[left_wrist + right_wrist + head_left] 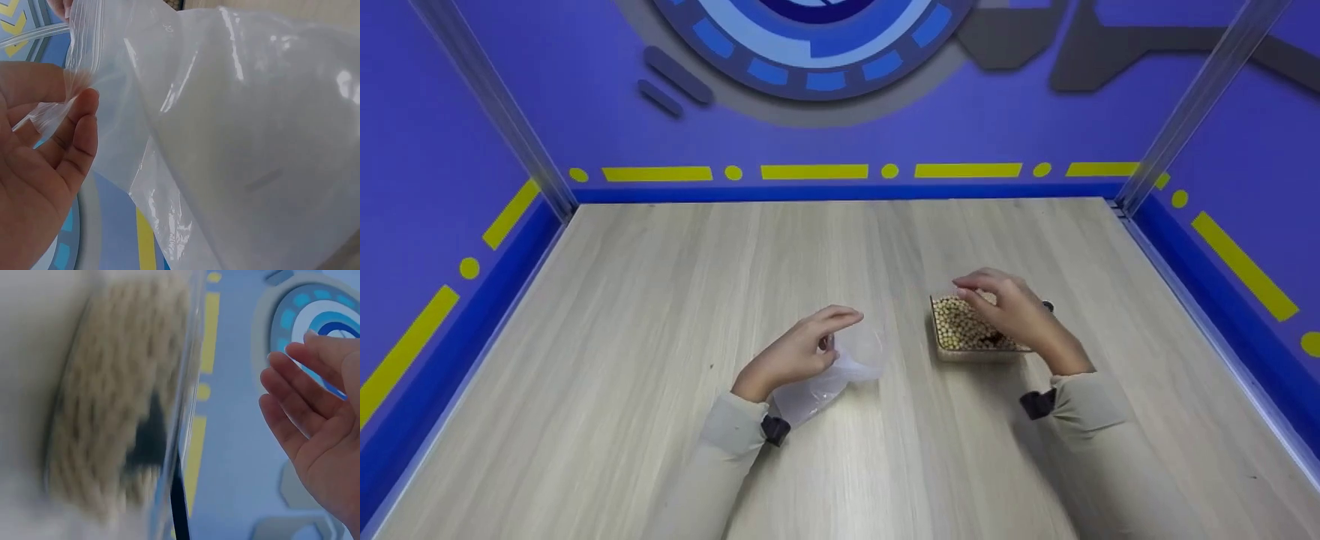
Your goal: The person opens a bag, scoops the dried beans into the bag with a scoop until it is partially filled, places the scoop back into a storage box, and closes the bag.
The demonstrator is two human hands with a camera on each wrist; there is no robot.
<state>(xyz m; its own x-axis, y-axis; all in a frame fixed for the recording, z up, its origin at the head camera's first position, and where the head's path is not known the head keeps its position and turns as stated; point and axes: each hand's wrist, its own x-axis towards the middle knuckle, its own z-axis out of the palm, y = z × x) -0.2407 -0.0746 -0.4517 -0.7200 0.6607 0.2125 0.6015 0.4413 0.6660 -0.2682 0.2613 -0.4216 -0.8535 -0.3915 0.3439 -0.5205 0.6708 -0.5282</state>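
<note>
My left hand (793,354) pinches the ribbed zip edge of a clear plastic zip bag (242,129) between thumb and fingers. In the head view the bag hangs limp below that hand, close over the table. My right hand (1011,306) is over a clear rectangular container (971,355) of round, pale beans (964,322). In the right wrist view its fingers (287,408) are loosely bent, with nothing between them. A dark spoon or scoop (147,439) lies partly in the beans, its black handle (179,500) reaching past the container's rim.
The wooden table (660,300) extends around both hands. Blue panels with yellow marks, such as the back wall (825,142), enclose it at the back and both sides. Metal posts (502,112) stand in the corners.
</note>
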